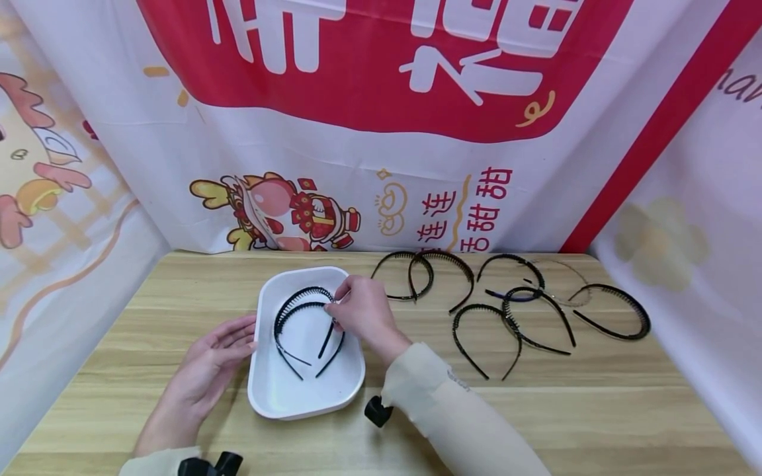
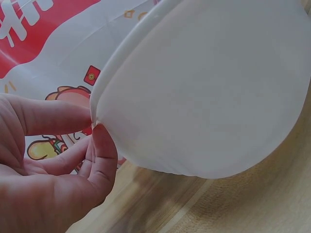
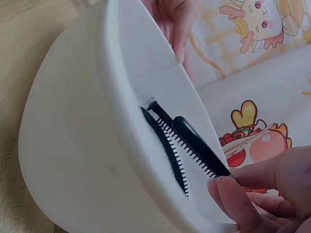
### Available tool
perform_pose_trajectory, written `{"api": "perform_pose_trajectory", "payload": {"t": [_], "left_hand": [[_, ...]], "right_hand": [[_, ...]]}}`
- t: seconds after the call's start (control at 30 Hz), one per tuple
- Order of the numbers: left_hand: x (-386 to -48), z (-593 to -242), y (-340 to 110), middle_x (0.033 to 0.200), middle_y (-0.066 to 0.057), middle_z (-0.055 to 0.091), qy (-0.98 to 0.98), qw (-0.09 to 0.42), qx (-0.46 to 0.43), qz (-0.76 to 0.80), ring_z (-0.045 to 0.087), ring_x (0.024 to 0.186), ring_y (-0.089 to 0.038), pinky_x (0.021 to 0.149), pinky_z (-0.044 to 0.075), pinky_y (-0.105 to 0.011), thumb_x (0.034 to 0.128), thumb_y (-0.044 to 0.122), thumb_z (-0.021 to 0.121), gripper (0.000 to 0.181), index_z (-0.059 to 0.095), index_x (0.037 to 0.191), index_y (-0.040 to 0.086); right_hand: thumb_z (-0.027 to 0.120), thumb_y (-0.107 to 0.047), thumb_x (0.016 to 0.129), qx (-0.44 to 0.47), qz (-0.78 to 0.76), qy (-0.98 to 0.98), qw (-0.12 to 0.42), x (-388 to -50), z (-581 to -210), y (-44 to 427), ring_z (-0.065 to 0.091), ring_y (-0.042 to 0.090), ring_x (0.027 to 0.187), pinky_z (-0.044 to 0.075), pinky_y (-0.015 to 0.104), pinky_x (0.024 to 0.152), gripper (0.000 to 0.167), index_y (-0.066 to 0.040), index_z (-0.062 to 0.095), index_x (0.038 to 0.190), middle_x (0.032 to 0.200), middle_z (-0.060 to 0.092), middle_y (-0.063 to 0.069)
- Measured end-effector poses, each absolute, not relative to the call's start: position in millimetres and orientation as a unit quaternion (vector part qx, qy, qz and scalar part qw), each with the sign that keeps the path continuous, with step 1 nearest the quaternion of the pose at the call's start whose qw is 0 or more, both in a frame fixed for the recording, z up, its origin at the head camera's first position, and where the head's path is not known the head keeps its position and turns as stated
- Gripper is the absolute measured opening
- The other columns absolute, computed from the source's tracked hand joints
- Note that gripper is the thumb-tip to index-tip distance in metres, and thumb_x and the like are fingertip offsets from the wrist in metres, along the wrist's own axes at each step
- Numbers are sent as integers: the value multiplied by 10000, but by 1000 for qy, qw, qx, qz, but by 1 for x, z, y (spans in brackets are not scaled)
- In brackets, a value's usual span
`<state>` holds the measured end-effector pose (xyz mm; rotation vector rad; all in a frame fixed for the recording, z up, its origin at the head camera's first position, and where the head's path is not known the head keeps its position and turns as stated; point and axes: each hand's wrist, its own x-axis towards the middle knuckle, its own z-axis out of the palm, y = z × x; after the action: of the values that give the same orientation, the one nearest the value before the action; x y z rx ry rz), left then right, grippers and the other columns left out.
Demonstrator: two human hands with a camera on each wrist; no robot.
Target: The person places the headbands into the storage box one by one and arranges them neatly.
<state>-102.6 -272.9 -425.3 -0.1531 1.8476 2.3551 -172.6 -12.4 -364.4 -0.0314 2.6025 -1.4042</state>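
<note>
A white tray (image 1: 292,396) stands at the left of the table, with black toothed headbands (image 1: 287,311) inside it. The right hand (image 1: 363,311) pinches one black headband at its side, over the tray; in the right wrist view the thumb and fingers of this hand (image 3: 262,194) hold the dark band (image 3: 201,148). At the tray's left rim, the left hand (image 1: 208,370) grips the edge. The left wrist view shows that hand (image 2: 63,160) with thumb and fingertips pinching the rim of the tray (image 2: 209,92).
Several dark headbands (image 1: 455,324) lie spread on the wooden table (image 1: 595,410) right of the tray, some overlapping, along with a thin light brown one (image 1: 586,281). A printed cloth (image 1: 333,152) hangs behind the table's back edge and at both sides.
</note>
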Motion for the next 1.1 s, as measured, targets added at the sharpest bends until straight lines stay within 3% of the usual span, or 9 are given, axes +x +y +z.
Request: {"api": "perform_pose_trajectory", "payload": {"t": [0.33, 0.63, 1.1], "left_hand": [[-103, -426, -273, 1192, 52, 729, 621, 68, -42, 780, 690, 1112, -76, 987, 594, -191, 999, -111, 607, 415, 629, 1291, 184], [-103, -427, -273, 1215, 64, 728, 617, 70, -44, 782, 687, 1126, -70, 991, 594, -186, 997, -117, 603, 420, 621, 1296, 178], [-102, -427, -274, 1222, 73, 731, 616, 67, -44, 784, 684, 1132, -62, 992, 594, -187, 999, -119, 598, 427, 642, 1281, 198]], "right_hand": [[838, -90, 924, -15, -451, 888, 89, -173, -363, -14, 777, 197, 614, 577, 188, 516, 175, -35, 715, 1037, 709, 711, 19], [868, -92, 901, 2, -440, 893, 96, -174, -361, -18, 759, 159, 596, 593, 193, 507, 166, -48, 729, 980, 974, 737, 119], [872, -132, 906, 11, -426, 899, 100, -179, -363, -19, 783, 190, 644, 559, 178, 503, 155, -81, 735, 958, 865, 724, 62]]}}
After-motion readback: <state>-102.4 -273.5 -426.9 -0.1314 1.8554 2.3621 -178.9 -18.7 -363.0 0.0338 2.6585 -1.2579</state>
